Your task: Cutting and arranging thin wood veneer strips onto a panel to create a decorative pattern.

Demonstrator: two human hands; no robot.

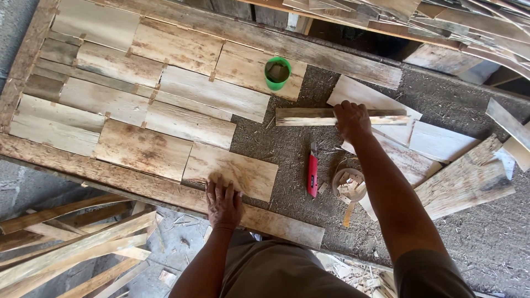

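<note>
My left hand (223, 203) lies flat, fingers spread, on the near edge of a pale veneer sheet (234, 170), the rightmost one of several overlapping sheets (138, 94) laid out on the work surface. My right hand (351, 119) is closed over a narrow wooden strip (301, 116) that lies flat, pointing left and right, on the dusty grey surface. Under the strip and hand lie more loose veneer pieces (436, 142).
A green cup (277, 72) stands on a sheet at the back. A red utility knife (312, 175) lies between my arms, beside a small round bowl of wood chips (349, 185). Long boards (138, 185) frame the layout. Offcut sticks (72, 245) pile at lower left.
</note>
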